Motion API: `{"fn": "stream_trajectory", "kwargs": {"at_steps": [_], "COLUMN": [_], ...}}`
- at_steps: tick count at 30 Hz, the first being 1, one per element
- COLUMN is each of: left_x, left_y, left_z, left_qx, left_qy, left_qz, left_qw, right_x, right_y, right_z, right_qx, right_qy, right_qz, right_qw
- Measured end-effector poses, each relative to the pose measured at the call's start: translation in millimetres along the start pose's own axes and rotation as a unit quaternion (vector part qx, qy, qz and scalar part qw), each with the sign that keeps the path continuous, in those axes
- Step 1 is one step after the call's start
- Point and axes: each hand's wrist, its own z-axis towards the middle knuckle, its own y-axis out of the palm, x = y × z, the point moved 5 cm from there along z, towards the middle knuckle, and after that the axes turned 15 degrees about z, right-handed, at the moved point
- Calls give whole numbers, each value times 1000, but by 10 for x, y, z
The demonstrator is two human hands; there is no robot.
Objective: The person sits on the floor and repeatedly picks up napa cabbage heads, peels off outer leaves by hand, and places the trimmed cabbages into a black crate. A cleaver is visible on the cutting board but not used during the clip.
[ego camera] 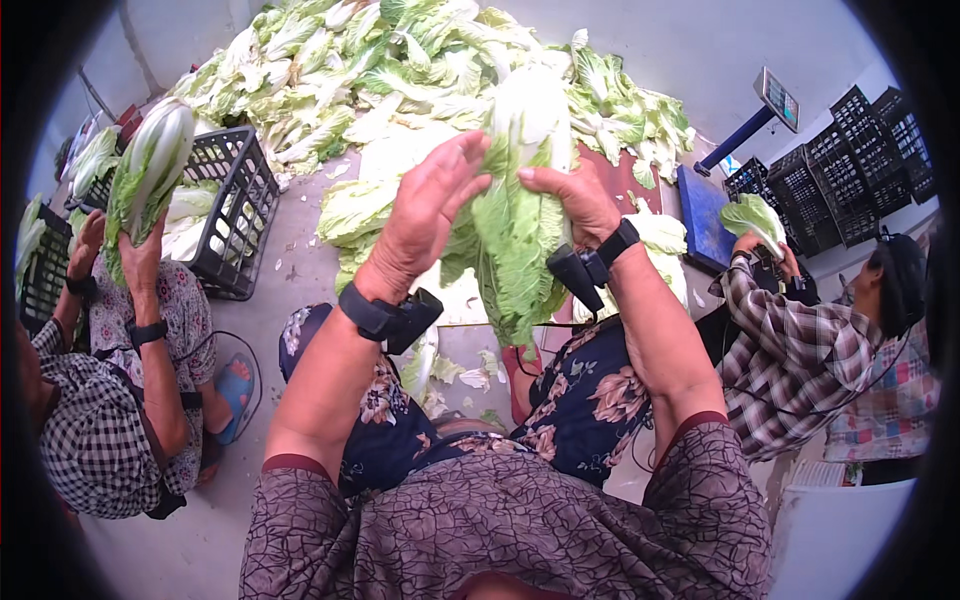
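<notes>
A napa cabbage (525, 195) is held up in front of me, its white base away from me and its green leaves hanging towards my knees. My right hand (581, 196) grips it from the right, the thumb lying over the leaves. On the other side my left hand (442, 199) is spread beside the cabbage, fingertips at its left edge; whether they touch it I cannot tell. Beneath are loose pale leaves (360, 214) and a reddish-brown board (637, 187). Black straps with small devices circle both wrists.
A heap of cabbage leaves (405, 67) spreads beyond. At left, a black plastic crate (244, 217) holds cabbages beside a person lifting a cabbage (154, 161). To the right are a blue platform scale (705, 217), stacked black crates (832, 169) and another person holding a cabbage (757, 217).
</notes>
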Motion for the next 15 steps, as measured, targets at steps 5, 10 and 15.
{"fn": "stream_trajectory", "kwargs": {"at_steps": [5, 10, 15], "left_x": [297, 290, 104], "left_y": [-354, -519, -321], "left_z": [113, 104, 64], "left_qx": [19, 66, 5], "left_qy": [71, 11, -106], "left_qz": [66, 191, 219], "left_qw": [995, 979, 970], "right_x": [-111, -164, -65], "right_y": [-240, -203, -243], "right_z": [-3, -35, 68], "right_qx": [-37, -72, -105], "right_qy": [64, 61, 90], "right_qz": [182, 169, 126], "right_qw": [981, 981, 982]}}
